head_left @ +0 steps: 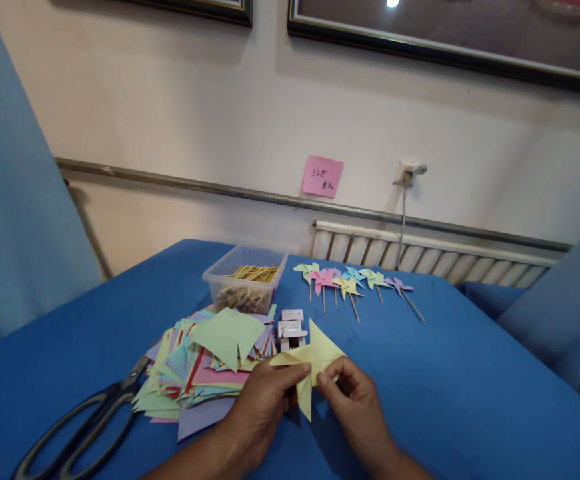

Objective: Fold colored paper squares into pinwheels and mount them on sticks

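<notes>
Both my hands hold a yellow paper pinwheel piece (315,357) above the blue table (445,400). My left hand (265,407) pinches its left flap with thumb and fingers. My right hand (353,400) grips the centre and right side. Left of my hands lies a pile of coloured cut paper squares (205,367) with a green one on top. Just behind the yellow piece stand small white boxes (291,328).
Black scissors (85,427) lie at the front left. A clear plastic box of wooden sticks (245,277) sits behind the pile. Several finished paper pinwheels on sticks (353,283) lie in a row at the back. A pink note (323,177) hangs on the wall.
</notes>
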`<action>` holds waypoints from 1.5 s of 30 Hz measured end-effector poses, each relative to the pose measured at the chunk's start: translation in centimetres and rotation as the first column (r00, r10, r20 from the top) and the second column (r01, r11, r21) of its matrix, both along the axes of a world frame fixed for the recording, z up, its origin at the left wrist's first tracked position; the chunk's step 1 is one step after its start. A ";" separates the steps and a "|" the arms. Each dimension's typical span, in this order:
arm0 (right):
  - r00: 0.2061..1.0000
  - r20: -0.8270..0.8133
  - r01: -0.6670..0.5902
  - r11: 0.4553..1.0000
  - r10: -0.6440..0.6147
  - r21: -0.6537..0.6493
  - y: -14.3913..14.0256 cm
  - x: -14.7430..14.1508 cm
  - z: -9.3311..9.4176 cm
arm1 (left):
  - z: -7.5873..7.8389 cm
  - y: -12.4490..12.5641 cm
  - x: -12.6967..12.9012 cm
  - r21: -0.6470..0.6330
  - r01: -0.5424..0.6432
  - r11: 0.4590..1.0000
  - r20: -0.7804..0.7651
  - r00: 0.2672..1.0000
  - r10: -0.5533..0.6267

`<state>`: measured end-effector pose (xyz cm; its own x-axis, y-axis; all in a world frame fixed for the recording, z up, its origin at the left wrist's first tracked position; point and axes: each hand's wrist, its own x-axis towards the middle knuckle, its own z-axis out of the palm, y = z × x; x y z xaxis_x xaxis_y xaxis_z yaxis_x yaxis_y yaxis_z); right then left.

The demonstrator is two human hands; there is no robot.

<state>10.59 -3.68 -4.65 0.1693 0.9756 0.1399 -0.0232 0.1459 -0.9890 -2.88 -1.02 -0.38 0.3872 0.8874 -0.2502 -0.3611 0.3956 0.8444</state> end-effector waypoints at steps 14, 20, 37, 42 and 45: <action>0.996 0.080 0.036 0.999 -0.034 -0.026 0.1 -0.1 0.5 | -0.3 0.4 0.1 -0.023 0.008 1.000 -0.017 1.000 -0.009; 0.998 0.058 0.032 0.999 -0.030 -0.029 0.0 -0.1 0.5 | -0.3 0.3 0.2 -0.038 0.015 0.999 -0.015 1.000 -0.015; 0.999 0.005 0.035 0.998 -0.035 -0.051 -0.1 -0.2 0.9 | 0.1 0.2 0.4 -0.059 0.000 0.998 -0.018 1.000 -0.001; 0.999 -0.024 0.036 0.997 -0.038 -0.062 -0.1 -0.1 1.1 | -0.2 0.4 0.3 -0.041 0.016 0.999 -0.017 1.000 -0.017; 0.997 -0.064 0.032 0.997 -0.037 -0.071 -0.2 -0.2 1.1 | -0.3 0.4 0.3 -0.036 0.025 0.999 -0.026 0.999 -0.025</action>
<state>10.43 -3.84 -3.51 0.2094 0.9760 0.0590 -0.0836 0.0780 -0.9934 -2.62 -0.58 -0.65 0.4019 0.8679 -0.2918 -0.3282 0.4341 0.8390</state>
